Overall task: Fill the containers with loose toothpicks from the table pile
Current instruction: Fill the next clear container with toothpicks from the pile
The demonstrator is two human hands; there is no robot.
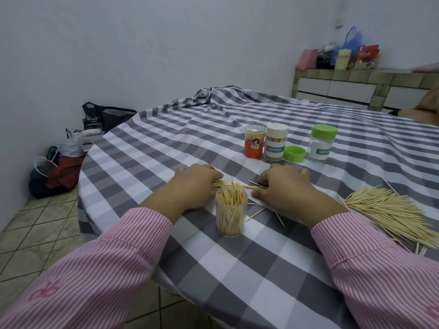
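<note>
- An open clear container [231,213] stands upright on the checked tabletop [237,269], nearly full of toothpicks standing on end.
- Just behind the container, a small bundle of toothpicks [237,185] lies flat, pinched at each end between the two hands.
- The left hand [197,184] lies knuckles-up just left of the container, fingers curled onto the bundle's left end.
- The right hand [287,188] lies just right of the container, fingers closed on the bundle's right end, thumb pressed to the cloth.
- A few stray toothpicks [280,219] lie right of the container.
- The loose pile [389,214] spreads farther right.
- Well behind the container stand an orange jar [254,144], a white-capped jar [275,144], a loose green lid [294,153] and a green-capped jar [321,144].
</note>
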